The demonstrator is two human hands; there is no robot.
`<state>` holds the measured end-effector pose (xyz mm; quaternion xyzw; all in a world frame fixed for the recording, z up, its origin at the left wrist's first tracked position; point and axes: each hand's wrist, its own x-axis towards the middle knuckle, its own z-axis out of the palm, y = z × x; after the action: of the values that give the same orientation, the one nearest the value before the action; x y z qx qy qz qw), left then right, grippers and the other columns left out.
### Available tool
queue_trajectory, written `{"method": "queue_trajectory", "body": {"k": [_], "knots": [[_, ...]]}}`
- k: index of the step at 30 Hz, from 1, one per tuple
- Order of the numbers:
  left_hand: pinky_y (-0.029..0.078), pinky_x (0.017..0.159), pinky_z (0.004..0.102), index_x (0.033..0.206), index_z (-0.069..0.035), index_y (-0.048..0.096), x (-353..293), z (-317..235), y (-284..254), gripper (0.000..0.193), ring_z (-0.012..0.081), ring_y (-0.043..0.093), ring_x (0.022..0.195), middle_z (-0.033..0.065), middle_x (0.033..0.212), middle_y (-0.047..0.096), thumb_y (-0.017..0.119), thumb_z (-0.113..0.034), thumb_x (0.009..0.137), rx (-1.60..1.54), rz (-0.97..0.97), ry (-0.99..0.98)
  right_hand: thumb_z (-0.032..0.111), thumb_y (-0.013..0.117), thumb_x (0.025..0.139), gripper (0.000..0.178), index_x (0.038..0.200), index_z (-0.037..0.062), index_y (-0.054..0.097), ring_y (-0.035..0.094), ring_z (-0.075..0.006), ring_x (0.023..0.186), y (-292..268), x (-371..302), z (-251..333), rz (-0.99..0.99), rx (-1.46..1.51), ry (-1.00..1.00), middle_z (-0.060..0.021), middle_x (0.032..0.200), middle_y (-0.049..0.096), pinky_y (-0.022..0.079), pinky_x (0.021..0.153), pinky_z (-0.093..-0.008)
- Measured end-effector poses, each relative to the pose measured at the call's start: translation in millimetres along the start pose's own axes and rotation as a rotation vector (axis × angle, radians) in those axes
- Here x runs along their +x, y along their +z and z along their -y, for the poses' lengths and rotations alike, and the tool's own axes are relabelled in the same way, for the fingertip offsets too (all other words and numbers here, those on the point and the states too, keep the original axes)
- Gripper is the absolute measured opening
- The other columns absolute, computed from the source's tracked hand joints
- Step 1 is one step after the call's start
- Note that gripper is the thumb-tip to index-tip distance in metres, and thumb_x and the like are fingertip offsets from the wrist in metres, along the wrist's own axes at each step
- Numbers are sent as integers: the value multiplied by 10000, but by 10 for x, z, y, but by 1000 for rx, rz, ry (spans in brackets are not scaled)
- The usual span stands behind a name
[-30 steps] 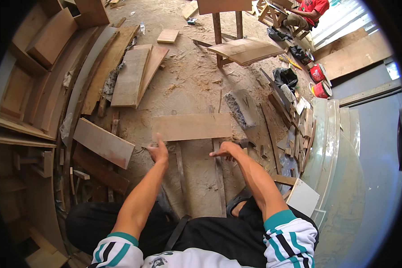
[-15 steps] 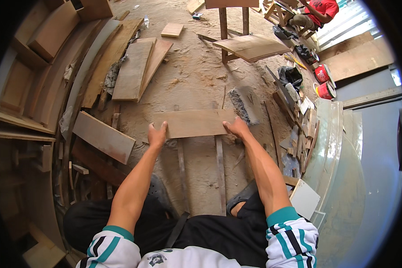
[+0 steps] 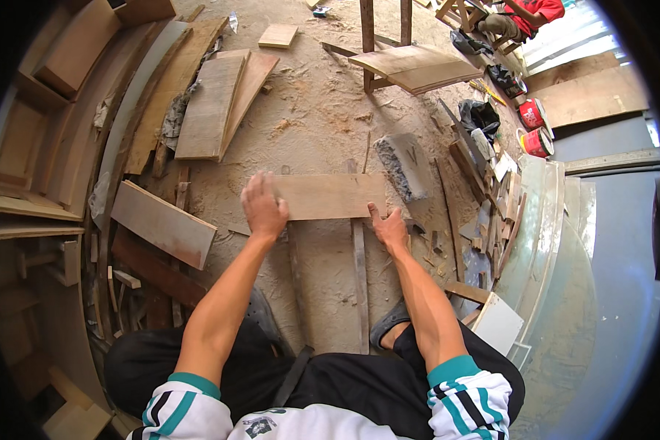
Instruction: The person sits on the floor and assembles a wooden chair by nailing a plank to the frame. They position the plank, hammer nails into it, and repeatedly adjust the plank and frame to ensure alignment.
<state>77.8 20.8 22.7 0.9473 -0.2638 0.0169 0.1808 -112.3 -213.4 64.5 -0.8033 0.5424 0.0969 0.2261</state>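
Since it looks thin, the pale-brown rectangular wooden board (image 3: 334, 196) lying across narrow wooden strips (image 3: 360, 286) seems light, stiff, best held by its ends; the left hand (image 3: 265, 209) has fingers extended, the right hand's (image 3: 390, 228) grip is unclear.

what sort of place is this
Likely a woodworking shop: a light-brown rectangular wooden board lies in the middle, brown box-shaped wooden pieces stand at the left, and small pale wood offcuts are heaped at the right.
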Motion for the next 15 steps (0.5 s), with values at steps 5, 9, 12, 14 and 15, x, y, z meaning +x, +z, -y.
{"method": "queue_trajectory", "body": {"k": [5, 9, 12, 14, 15], "knots": [[128, 1190, 554, 1415, -76, 450, 25, -193, -6, 727, 309, 300, 1415, 127, 1440, 414, 664, -407, 804, -46, 4, 85, 860, 517, 760, 1015, 1085, -94, 638, 675, -411, 993, -95, -10, 22, 236, -76, -76, -308, 966, 686, 514, 889, -471], [95, 1175, 590, 1332, -83, 512, 177, -236, -88, 714, 295, 325, 1378, 109, 1334, 459, 690, -524, 801, -56, 44, 24, 856, 548, 743, 998, 1059, -85, 653, 689, -379, 918, -68, -23, -20, 436, -112, -53, -261, 908, 696, 526, 838, -463], [111, 1157, 578, 1283, -89, 537, 190, -146, -28, 733, 283, 359, 1329, 110, 1285, 464, 715, -595, 785, -67, 48, 53, 780, 617, 756, 908, 1128, -48, 629, 661, -389, 1053, -47, -52, 120, 824, -448, 30, -259, 1098, 686, 518, 865, -476], [115, 1155, 572, 1276, -91, 533, 146, -135, -7, 734, 277, 365, 1318, 105, 1281, 465, 717, -601, 782, -74, 21, 54, 688, 656, 782, 808, 1125, -43, 625, 656, -404, 1052, 84, -155, 26, 651, -411, -192, -267, 1104, 680, 517, 880, -484], [117, 1153, 570, 1272, -92, 531, 131, -132, 2, 734, 274, 368, 1313, 103, 1279, 465, 719, -604, 780, -77, 7, 56, 642, 675, 795, 759, 1123, -40, 623, 653, -411, 1052, 152, -197, -31, 560, -390, -302, -271, 1106, 677, 517, 887, -488]]}}
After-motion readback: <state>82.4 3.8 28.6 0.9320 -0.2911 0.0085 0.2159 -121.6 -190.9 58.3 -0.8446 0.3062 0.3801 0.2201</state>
